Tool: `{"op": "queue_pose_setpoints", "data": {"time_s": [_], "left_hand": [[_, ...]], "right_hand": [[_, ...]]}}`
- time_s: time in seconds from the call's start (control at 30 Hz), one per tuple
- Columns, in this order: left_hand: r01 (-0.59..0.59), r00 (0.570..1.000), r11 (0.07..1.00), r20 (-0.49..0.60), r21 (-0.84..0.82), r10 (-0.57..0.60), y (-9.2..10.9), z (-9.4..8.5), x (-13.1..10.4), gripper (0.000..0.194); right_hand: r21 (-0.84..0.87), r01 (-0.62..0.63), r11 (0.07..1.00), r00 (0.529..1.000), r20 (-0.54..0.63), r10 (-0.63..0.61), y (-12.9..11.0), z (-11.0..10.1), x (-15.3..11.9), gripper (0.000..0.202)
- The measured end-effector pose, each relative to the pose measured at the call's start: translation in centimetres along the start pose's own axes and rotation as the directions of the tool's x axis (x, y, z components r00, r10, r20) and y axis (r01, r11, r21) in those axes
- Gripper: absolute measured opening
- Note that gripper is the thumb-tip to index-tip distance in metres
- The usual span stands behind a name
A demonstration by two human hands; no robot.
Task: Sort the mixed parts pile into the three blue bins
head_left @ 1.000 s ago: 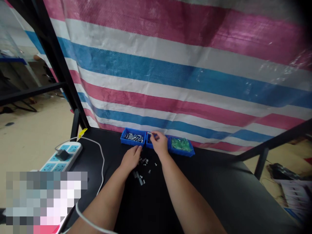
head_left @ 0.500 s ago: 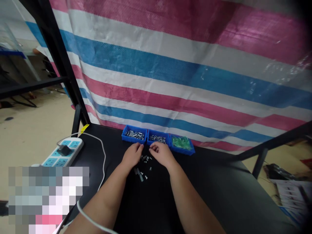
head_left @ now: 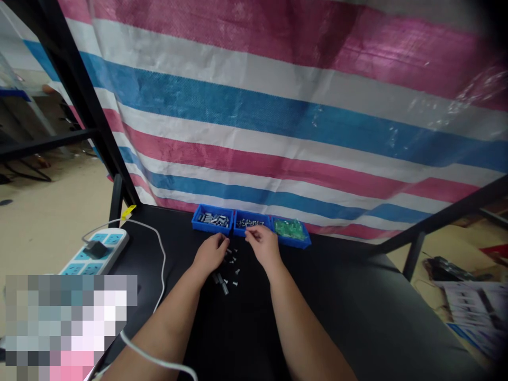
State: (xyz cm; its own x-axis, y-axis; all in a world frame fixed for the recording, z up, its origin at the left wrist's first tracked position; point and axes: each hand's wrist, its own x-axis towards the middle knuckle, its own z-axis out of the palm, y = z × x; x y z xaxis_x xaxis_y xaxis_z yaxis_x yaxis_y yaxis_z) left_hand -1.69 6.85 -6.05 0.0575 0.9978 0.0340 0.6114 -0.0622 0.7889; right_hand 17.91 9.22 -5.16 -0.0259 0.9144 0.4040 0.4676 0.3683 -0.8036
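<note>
My left hand [head_left: 210, 254] hovers just in front of the left blue bin, its fingers curled together; whatever they hold is hidden. At the front edge of the middle blue bin [head_left: 235, 233], my right hand [head_left: 265, 246] has thumb and fingers pinched, and anything between them is too small to name. Small silver screws [head_left: 237, 271] lie loose on the table between my hands. Nearer to me are a few grey metal standoffs [head_left: 224, 287]. Similar standoffs [head_left: 214, 219] fill the left bin, while small screws [head_left: 250, 223] are in the middle one.
A right-hand blue bin [head_left: 299, 243] holds green plastic bags [head_left: 289, 228]. On the left of the black table [head_left: 341, 312] lies a white power strip [head_left: 121, 246], its cable [head_left: 163, 259] passing near my left arm. A striped tarp [head_left: 254, 121] hangs behind, with black frame posts at both sides.
My right hand has risen slightly to the front of the middle bin, its fingers now pinched there. My left hand stays near the left bin. The whole view has shifted a little.
</note>
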Motion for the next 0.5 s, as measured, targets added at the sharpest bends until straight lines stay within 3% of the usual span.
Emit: {"op": "queue_pose_setpoints", "data": {"time_s": [0.1,0.27,0.5], "left_hand": [[-0.003,1.0,1.0,0.001,0.003,0.003,-0.3,0.1,0.1,0.023],[-0.033,0.999,0.999,0.017,-0.001,0.033,-0.8,0.1,0.3,0.023],[-0.071,0.997,0.996,0.026,0.048,0.069,-0.7,0.0,0.2,0.028]], "right_hand": [[0.002,-0.037,0.999,0.994,-0.101,0.037,0.0,0.0,0.6,0.034],[-0.158,0.029,0.987,0.986,0.165,-0.003,-0.1,0.4,-1.2,0.014],[-0.26,0.079,0.962,0.934,0.357,0.02,-0.9,1.8,-2.3,0.019]]}}
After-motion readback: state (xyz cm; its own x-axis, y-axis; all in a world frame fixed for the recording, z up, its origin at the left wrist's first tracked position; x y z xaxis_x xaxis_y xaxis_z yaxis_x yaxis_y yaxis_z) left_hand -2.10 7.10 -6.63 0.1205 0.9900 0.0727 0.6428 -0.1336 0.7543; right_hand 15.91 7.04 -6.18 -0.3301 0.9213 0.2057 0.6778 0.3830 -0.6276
